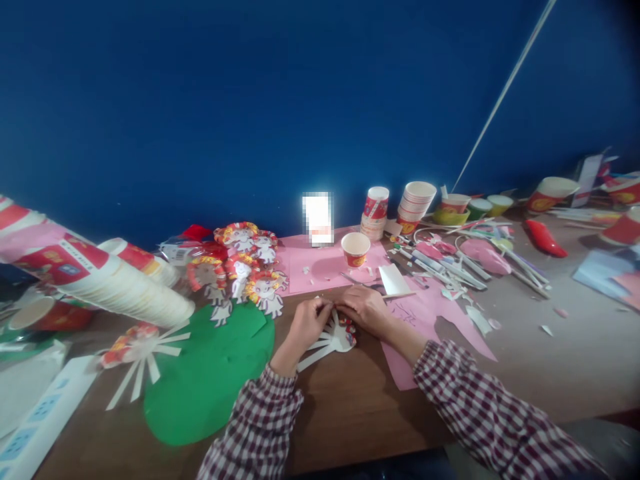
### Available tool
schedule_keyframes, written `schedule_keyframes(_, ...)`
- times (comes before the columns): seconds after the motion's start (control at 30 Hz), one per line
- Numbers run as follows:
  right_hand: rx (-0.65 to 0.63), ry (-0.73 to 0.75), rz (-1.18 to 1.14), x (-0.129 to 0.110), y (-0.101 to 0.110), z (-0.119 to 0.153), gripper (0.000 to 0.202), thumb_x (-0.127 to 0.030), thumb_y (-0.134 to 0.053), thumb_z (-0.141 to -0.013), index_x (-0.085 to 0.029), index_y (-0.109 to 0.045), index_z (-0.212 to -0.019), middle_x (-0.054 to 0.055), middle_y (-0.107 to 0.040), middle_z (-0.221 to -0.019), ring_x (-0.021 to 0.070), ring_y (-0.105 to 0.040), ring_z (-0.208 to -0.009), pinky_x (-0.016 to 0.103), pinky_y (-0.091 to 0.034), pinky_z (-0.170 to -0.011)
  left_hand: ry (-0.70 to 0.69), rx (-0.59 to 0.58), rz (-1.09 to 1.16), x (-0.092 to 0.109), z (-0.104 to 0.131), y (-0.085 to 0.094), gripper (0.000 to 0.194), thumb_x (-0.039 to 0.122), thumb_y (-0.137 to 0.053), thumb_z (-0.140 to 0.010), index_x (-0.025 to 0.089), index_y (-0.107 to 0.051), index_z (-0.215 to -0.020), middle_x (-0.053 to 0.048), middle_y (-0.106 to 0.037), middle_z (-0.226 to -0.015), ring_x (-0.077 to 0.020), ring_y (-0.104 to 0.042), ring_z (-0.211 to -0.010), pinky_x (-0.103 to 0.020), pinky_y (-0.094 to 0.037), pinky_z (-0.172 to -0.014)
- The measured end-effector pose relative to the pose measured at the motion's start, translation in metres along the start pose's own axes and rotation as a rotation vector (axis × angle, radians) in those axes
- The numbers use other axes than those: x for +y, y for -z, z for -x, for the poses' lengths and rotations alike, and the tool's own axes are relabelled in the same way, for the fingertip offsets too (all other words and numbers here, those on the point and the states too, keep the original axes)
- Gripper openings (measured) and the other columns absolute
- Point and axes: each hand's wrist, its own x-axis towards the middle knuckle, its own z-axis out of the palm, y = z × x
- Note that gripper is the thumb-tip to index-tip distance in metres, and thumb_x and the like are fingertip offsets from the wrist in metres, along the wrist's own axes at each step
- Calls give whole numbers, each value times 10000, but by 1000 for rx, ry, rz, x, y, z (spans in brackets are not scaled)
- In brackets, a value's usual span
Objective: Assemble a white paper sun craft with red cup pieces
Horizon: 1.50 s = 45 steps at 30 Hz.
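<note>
A paper cup cut into splayed white strips [341, 341] lies at the table's front middle, with some red and yellow edging on its right side. My left hand [309, 321] pinches its upper strips. From the right, my right hand [367, 309] meets it there, fingers bent and closed on the same cut cup. The fingertips nearly touch, and what lies exactly between them is too small to make out. Just beyond my hands stands an upright paper cup [355, 250] on pink paper [307, 270].
Green paper [210, 373] lies left, beside another cut cup [145, 350] and several paper lions [245, 267]. A long cup stack [125, 287] leans in from the left. Markers [440, 267], scraps and cup stacks [416, 207] cover the right. A blue wall [250, 120] rises behind.
</note>
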Motion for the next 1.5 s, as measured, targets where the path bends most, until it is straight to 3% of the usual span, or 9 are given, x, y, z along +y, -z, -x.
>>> schedule_keyframes(0.33, -32, -7, -76, 4, -2, 1, 228, -275, -485, -923, -207, -627, -1086, 51, -684, -1017, 158, -604, -962, 285, -444, -877, -4, 38, -49, 0, -1, -1, 227, 254, -518, -822, 118, -684, -895, -80, -710, -815, -157, -626, -690, -226, -463, -625)
schedule_keyframes(0.6, -41, -40, -61, 1, 0, 1, 233, -258, -519, -907, -223, -621, -1113, 37, -690, -1030, 141, -616, -964, 271, -447, -881, -13, 40, -76, 1, -1, -1, 190, 223, -536, -803, 130, -675, -894, -82, -712, -837, -169, -641, -738, -250, -484, -666)
schedule_keyframes(0.93, -52, -52, -29, 3, -3, 1, 184, -278, -518, -903, -169, -662, -871, 56, -691, -828, 146, -618, -800, 257, -448, -767, -12, 43, -42, 0, -2, -2, 178, 200, -562, -789, 128, -694, -884, -77, -718, -820, -162, -646, -707, -245, -486, -656)
schedule_keyframes(1.13, -34, -36, -34, 2, -1, 0, 213, -276, -495, -913, -155, -658, -850, 58, -676, -801, 152, -598, -775, 261, -437, -747, -18, 24, -40, 2, -1, -1, 202, 203, -548, -807, 144, -695, -931, -76, -717, -895, -167, -655, -781, -245, -486, -701)
schedule_keyframes(1.5, -19, -21, -17, 0, 2, -1, 178, -256, -510, -903, -165, -653, -847, 46, -682, -785, 143, -600, -766, 247, -438, -732, -145, 42, -190, 1, -1, 2, 234, 255, -499, -864, 155, -709, -891, -67, -655, -771, -143, -583, -704, -234, -429, -651)
